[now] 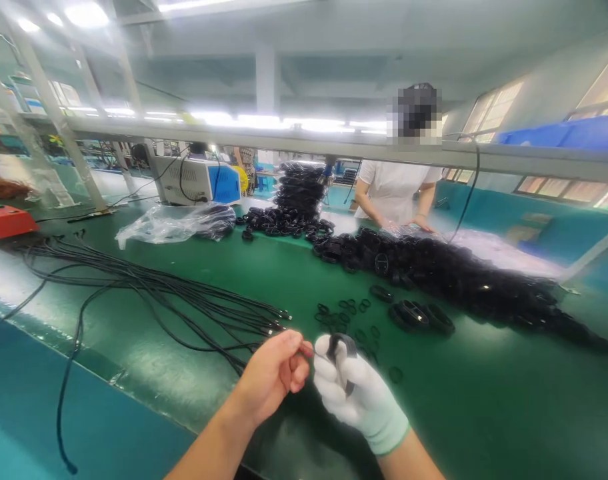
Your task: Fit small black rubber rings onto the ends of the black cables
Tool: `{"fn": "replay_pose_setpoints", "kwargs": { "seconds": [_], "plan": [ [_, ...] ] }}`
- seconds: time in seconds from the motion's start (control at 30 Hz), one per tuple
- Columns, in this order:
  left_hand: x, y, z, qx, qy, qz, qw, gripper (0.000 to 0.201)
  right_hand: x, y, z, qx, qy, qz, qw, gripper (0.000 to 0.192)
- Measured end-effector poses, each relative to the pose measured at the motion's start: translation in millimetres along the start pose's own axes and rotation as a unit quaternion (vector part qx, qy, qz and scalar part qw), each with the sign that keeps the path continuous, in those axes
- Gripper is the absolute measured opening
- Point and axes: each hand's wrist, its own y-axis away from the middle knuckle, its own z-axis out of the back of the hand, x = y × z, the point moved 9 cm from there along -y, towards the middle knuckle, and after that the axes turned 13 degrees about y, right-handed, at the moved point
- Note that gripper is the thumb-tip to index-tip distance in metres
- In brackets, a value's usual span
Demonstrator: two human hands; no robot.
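My left hand (277,367) is bare, with thumb and forefinger pinched together and the other fingers curled. Whatever lies between those fingertips, if anything, is too small to make out. Close beside it, my right hand (357,387) wears a white glove and is closed around a coiled black cable (345,345); part of the coil is hidden by the fingers. Small black rubber bands (351,307) lie scattered on the green table just beyond my hands. Left of my hands, a bunch of long black cables (174,287) is spread out, connector ends towards me.
A large heap of coiled black cables (434,267) spans the right side, with a few loose coils (409,315) in front. Behind are a stacked pile (299,190), a clear plastic bag (177,223) and a white-blue machine (199,180). A person (397,187) stands across the table.
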Motion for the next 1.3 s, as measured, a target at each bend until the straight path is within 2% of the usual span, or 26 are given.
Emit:
{"fn": "replay_pose_setpoints", "kwargs": {
  "seconds": [0.07,0.1,0.17,0.23,0.3,0.37,0.43,0.53,0.63,0.7,0.8,0.97,1.07,1.2,1.23,1.3],
  "plan": [
    [-7,6,-7.5,0.065,0.06,0.037,0.995,0.027,1,2,-12,0.052,0.022,-0.001,0.998,0.035],
    [-9,8,-10.5,0.1,0.041,0.064,0.992,0.027,1,2,-14,0.056,0.036,-0.008,0.998,0.033],
    [-11,9,-9.2,0.148,-0.083,0.114,0.979,0.022,-6,0,-9,0.004,0.054,-0.055,0.997,0.032],
    [-15,4,0.0,0.16,-0.265,0.127,0.942,0.011,-15,1,4,-0.08,0.05,-0.109,0.99,0.03],
    [-20,-2,4.4,0.174,-0.414,0.115,0.886,0.004,-22,1,11,-0.133,0.035,-0.137,0.981,0.026],
    [-20,-4,1.7,0.204,-0.486,0.116,0.842,0.006,-23,-2,13,-0.151,0.026,-0.134,0.979,0.024],
    [-19,-4,-1.9,0.224,-0.506,0.116,0.825,0.01,-22,-3,17,-0.169,0.029,-0.127,0.977,0.025],
    [-23,-8,1.3,0.197,-0.519,0.091,0.827,0.022,-11,-2,26,-0.209,0.051,-0.091,0.972,0.028],
    [-30,-12,8.5,0.142,-0.508,0.056,0.848,0.036,-1,2,30,-0.236,0.108,-0.072,0.963,0.032],
    [-35,-13,7.4,0.12,-0.486,0.024,0.865,0.044,0,2,25,-0.213,0.179,-0.085,0.957,0.03],
    [-39,-10,-1.6,0.123,-0.464,-0.009,0.877,0.05,-4,-2,13,-0.158,0.265,-0.108,0.945,0.032],
    [-33,0,-11.0,0.15,-0.461,0.01,0.875,0.059,-12,-6,3,-0.122,0.348,-0.137,0.919,0.047],
    [-27,6,-16.2,0.158,-0.489,0.018,0.858,0.056,-15,-3,7,-0.146,0.398,-0.151,0.893,0.064],
    [-26,5,-18.9,0.127,-0.59,0.017,0.797,0.048,2,-2,6,-0.199,0.45,-0.037,0.869,0.093],
    [-27,2,-18.7,0.126,-0.608,0.021,0.783,0.048,5,-2,5,-0.205,0.476,-0.021,0.855,0.096],
    [-26,-4,-17.2,0.155,-0.621,0.05,0.766,0.042,7,-2,5,-0.211,0.536,-0.018,0.817,0.085]
  ]
}}
